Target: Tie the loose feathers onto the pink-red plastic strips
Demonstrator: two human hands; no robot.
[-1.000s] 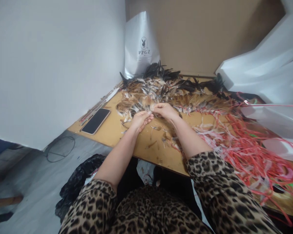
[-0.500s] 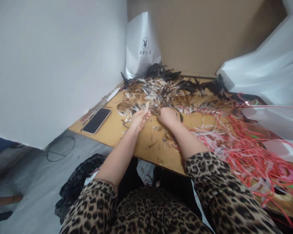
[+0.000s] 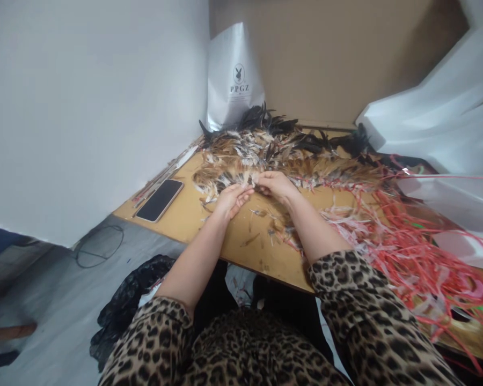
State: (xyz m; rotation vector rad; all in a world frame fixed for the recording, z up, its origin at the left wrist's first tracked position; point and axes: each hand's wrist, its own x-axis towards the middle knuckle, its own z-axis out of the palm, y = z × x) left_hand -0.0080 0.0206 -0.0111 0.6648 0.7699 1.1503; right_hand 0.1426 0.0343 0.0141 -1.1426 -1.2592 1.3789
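Feathers (image 3: 241, 161) lie just beyond my fingertips, heap running left to right. Left hand (image 3: 232, 197) and right hand (image 3: 277, 185) meet, both pinched on one tuft (image 3: 254, 184).

A dark phone (image 3: 160, 200) lies flat on my wooden table (image 3: 193, 220), left of centre, with thin sticks (image 3: 161, 177) just beside it along the wall. A white paper bag (image 3: 233, 75) stands upright at top centre — printed with a rabbit logo. Red plastic strips (image 3: 410, 252) sprawl across the right side, white sheeting (image 3: 438, 123) above them — a black bag (image 3: 124, 305) sits lower left.
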